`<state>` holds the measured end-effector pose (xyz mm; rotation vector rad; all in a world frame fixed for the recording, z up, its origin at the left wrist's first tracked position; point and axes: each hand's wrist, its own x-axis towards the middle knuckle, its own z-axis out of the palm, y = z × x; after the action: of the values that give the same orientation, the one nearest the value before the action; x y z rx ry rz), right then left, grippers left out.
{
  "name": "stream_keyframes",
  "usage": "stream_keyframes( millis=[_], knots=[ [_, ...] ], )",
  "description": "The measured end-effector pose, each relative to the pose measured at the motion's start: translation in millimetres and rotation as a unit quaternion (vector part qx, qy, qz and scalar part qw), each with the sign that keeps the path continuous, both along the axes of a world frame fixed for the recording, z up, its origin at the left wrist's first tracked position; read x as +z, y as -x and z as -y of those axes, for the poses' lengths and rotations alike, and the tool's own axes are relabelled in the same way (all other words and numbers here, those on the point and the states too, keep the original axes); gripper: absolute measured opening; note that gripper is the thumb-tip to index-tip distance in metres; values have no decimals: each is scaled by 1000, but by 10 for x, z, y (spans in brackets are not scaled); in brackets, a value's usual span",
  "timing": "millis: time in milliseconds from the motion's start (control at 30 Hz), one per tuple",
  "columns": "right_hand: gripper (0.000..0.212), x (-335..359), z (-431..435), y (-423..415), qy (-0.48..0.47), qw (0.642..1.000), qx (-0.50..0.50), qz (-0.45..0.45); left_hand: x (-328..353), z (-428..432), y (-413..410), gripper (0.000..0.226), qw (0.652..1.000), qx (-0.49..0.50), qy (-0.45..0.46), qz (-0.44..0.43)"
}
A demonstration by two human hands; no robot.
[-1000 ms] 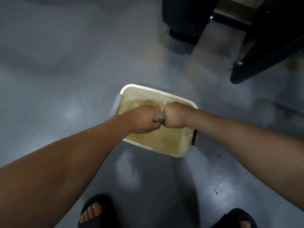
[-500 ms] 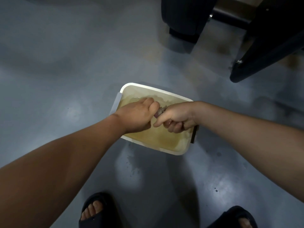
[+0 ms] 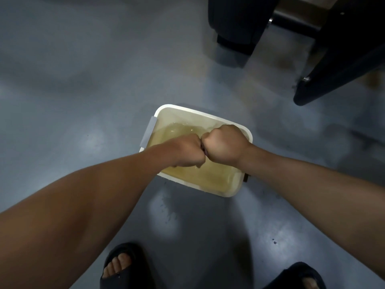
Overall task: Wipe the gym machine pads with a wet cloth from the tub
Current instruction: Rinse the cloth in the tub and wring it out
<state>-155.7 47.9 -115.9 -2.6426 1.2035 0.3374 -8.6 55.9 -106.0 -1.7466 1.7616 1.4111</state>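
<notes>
Yellowish water [image 3: 208,176] fills the white tub [image 3: 183,113] on the floor [image 3: 83,80]. Above it my left hand [image 3: 185,151] and right hand [image 3: 224,143] have fingers curled tight around the cloth [image 3: 205,152], almost hidden. I should twist firmly, keeping drips inside.

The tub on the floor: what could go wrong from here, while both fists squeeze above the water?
1. The left hand and right hand wring the almost hidden cloth over the tub; drops already mark the floor, so the sandals may slip.
2. The water looks yellow and cloudy; it may smear rather than clean.
3. The tub stands close before the sandals; a step might tip it.
</notes>
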Motion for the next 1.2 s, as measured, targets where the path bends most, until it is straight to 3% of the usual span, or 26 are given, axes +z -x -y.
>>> stream_keyframes(
  millis=[67, 167, 333, 500, 600, 767, 833, 867, 900, 967, 1033, 1100, 1200],
  knots=[
    [6, -64, -4, 12, 44, 998, 37, 13, 3, -53, -19, 28, 993, 67, -86, -53],
    [26, -138, 2, 47, 80, 994, 54, 45, 18, -116, -49, 36, 964, 145, -181, -131],
    [12, -147, 17, 57, 83, 992, 57, 81, 23, -130, -54, 45, 929, 173, -267, -187],
    [30, -191, 67, 58, 111, 982, 40, 145, 73, -138, -42, 46, 906, 212, -300, -210],
    [35, -170, 149, 86, 145, 980, 35, 131, 109, -111, -6, 43, 889, 231, -302, -255],
    [21, -38, 243, 204, 177, 974, 35, 138, 261, -103, 48, 49, 853, 245, -324, -326],
    [20, 21, 219, 189, 187, 970, 32, 155, 286, -95, -10, 39, 845, 233, -338, -342],
    [21, 5, 162, 176, 194, 971, 28, 140, 283, -71, -31, 30, 859, 217, -336, -320],
    [22, -22, 83, 143, 174, 979, 26, 106, 247, -44, -68, 19, 892, 182, -316, -266],
    [16, -33, -56, 30, -29, 998, -51, -39, 34, -7, -153, 16, 981, 22, -175, -80],
    [11, -145, -123, -66, -160, 969, -118, -146, -201, 0, -197, 19, 991, -108, 21, 71],
    [12, -228, -116, -117, -163, 972, -126, -111, -307, -8, -249, 19, 989, -62, 109, 77],
    [23, -276, -95, -73, -191, 966, -166, -59, -260, 37, -323, 12, 992, 38, 119, 7]
  ],
)
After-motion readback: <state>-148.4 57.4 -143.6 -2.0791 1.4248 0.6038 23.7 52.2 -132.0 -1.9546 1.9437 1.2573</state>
